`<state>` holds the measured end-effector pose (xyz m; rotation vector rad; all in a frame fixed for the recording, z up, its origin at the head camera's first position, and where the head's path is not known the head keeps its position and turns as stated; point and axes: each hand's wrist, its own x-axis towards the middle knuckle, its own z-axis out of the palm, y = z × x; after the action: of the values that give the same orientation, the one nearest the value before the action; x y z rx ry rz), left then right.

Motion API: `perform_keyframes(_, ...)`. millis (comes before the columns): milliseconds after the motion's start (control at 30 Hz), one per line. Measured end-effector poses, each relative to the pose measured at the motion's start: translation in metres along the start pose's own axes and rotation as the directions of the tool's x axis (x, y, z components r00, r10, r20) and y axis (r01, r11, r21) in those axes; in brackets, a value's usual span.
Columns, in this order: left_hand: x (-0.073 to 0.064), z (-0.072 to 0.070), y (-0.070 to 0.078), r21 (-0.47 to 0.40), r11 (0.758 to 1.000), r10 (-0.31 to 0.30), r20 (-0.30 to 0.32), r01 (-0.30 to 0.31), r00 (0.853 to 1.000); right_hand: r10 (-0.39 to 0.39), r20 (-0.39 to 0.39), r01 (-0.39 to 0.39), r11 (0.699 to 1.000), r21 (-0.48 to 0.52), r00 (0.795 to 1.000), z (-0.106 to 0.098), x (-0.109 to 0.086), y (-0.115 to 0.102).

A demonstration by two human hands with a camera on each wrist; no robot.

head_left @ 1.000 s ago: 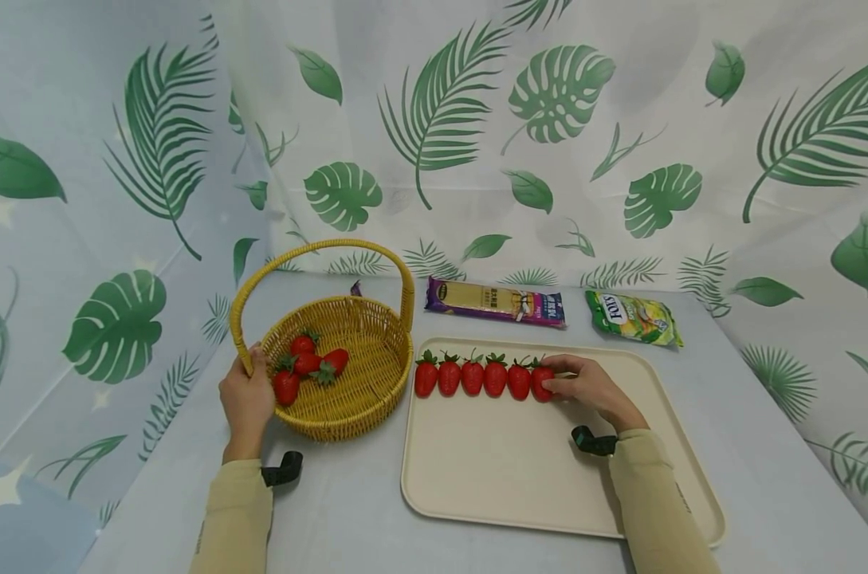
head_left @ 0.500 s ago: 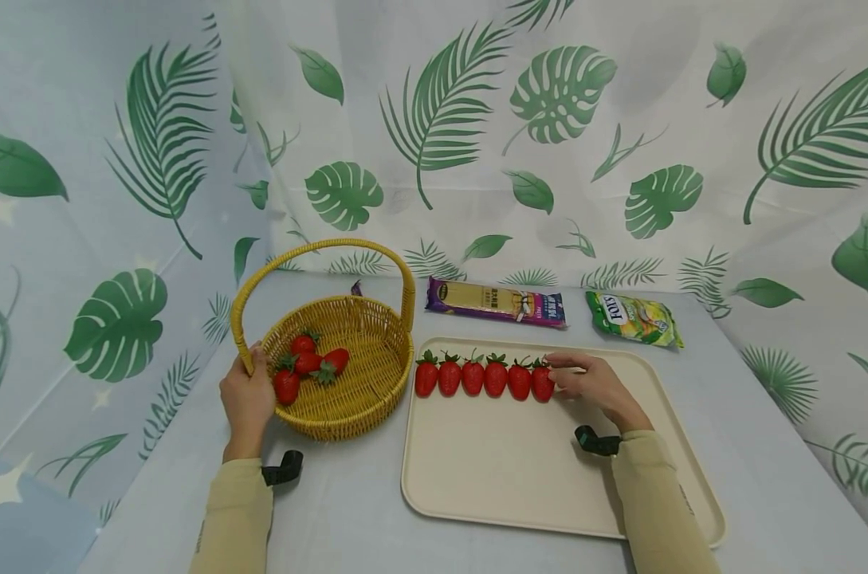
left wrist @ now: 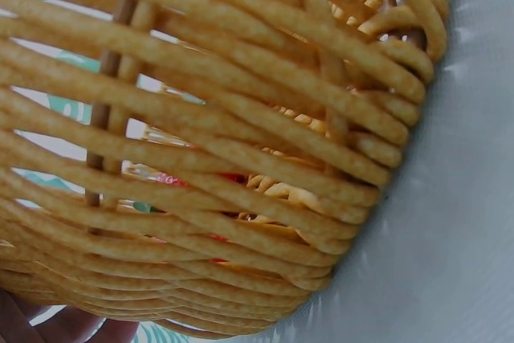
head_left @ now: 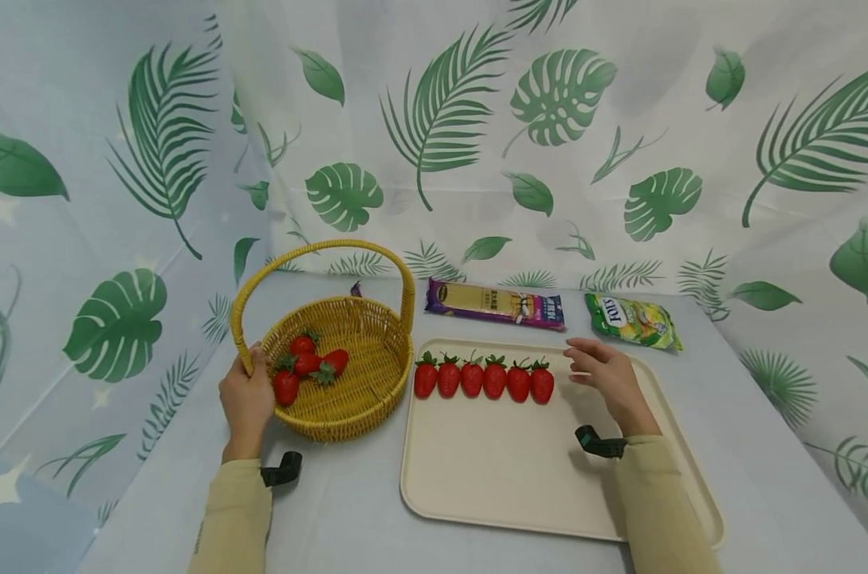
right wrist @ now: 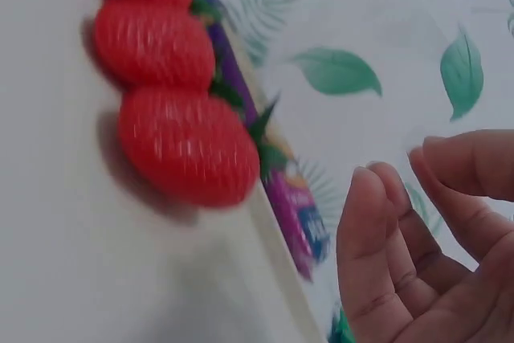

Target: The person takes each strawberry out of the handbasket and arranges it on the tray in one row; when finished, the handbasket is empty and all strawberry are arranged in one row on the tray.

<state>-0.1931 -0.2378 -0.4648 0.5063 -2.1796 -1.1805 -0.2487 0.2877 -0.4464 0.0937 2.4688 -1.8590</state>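
Note:
My left hand (head_left: 247,396) grips the yellow wicker basket (head_left: 340,426) at its left side, by the foot of the arched handle. Inside the basket lie several red strawberries, gathered toward the left. From the left wrist view, the basket's woven wall (left wrist: 201,126) fills most of the picture, with fingertips (left wrist: 68,325) at the lower left. On the beige tray (head_left: 505,470), several strawberries (head_left: 472,378) form a row along the far edge, leaves pointing away. Right of the last strawberry (right wrist: 189,148), my right hand (head_left: 609,383) hovers over the tray with relaxed, slightly bent fingers, holding nothing.
Behind the tray lies a purple and gold pasta packet (head_left: 496,304). A green and yellow FOX'S bag (head_left: 634,320) is to its right. Leaf-printed cloth (head_left: 434,119) hangs around the table at the back and sides.
My right hand has let go of the rightmost strawberry and moved right and up, away from it. The left hand and the basket stay where they were.

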Motion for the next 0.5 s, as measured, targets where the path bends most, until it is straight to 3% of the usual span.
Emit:
perform_keyframes(267, 0.000, -0.001, -0.002, -0.001, 1.000, 0.009, -0.012, -0.009, 1.000, -0.050, 0.106, 0.053, 0.998, -0.022, 0.993, 0.042, 0.003, -0.030)
perform_keyframes(500, 0.001, -0.001, -0.001, -0.012, 1.000, 0.013, -0.010, -0.013, 1.000, -0.132, 0.227, 0.139, 0.990, -0.012, 0.965, 0.095, 0.008, -0.056)
